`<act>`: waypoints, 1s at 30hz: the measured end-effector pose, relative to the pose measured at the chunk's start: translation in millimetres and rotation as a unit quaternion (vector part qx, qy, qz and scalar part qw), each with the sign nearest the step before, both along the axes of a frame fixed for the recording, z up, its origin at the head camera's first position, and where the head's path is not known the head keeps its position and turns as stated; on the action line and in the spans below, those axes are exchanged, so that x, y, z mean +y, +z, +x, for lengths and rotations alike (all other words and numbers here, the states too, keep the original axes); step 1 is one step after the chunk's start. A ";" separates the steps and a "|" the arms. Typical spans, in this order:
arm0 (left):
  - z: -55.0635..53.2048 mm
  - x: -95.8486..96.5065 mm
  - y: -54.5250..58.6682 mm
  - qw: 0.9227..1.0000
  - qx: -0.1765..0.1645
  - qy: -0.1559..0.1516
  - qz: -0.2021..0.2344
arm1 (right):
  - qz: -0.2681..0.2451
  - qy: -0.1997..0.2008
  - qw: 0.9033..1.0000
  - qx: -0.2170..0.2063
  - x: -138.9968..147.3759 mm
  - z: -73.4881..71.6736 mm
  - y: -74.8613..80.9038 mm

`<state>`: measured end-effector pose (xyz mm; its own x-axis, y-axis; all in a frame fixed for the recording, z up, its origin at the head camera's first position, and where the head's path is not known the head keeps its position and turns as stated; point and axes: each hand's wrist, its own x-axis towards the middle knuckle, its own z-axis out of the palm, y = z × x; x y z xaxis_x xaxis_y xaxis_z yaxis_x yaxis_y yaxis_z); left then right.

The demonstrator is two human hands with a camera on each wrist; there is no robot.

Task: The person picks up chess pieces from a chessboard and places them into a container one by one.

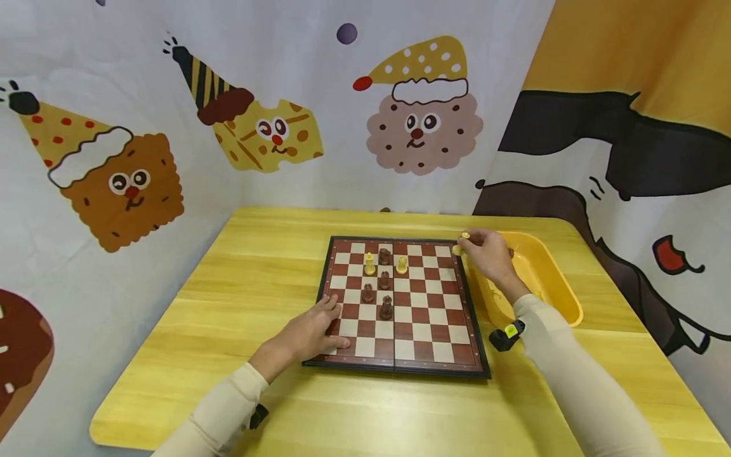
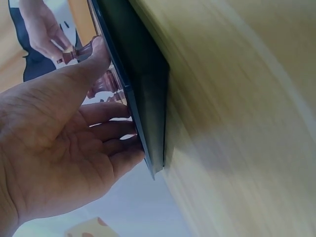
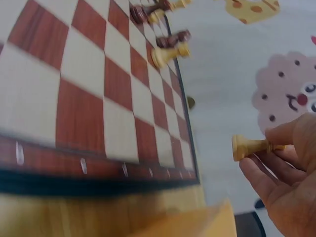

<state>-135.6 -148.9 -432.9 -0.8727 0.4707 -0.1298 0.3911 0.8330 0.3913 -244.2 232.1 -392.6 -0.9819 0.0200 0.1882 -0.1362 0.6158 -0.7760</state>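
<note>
Yellow chess piece (image 3: 249, 146): your right hand (image 1: 488, 254) is pinching it near the narrow end; the base is free, turned downward;
Long axis: close to upright, as I judge; in the right wrist view it runs about parallel with the pieces standing on the board (image 1: 422, 331);
Board side: from your right hand the board lies to the left and toward you; the held piece is just beside the far right corner; you cannot tell from these views if its base is over the edge;
Nearer hand: the right one; your left hand (image 1: 311, 330) is well apart from this piece, its fingers and thumb spread, resting on the near left part of the board;
Tray (image 1: 548, 273): one, yellow, on the desk (image 1: 228, 304); it is just right of the board, partly hidden by your right hand;
Standing yellow pieces (image 1: 402, 266): two, at either side of the fold;
Dark brown pieces (image 1: 386, 308): four, all on the left half;
Tray pieces (image 1: 511, 252): some show; too hidden to count
</note>
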 end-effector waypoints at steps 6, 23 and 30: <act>1.1 -0.9 2.3 1.000 0.003 -0.002 -0.009 | 0.013 -0.035 0.999 0.006 35.0 11.6 1.7; -1.3 -2.6 3.3 1.000 0.008 -0.012 -0.007 | -0.018 -0.092 0.995 0.025 67.8 25.6 -3.6; 1.6 -1.7 -0.3 1.000 0.005 -0.007 -0.018 | -0.028 -0.063 0.996 0.047 56.6 27.5 -4.9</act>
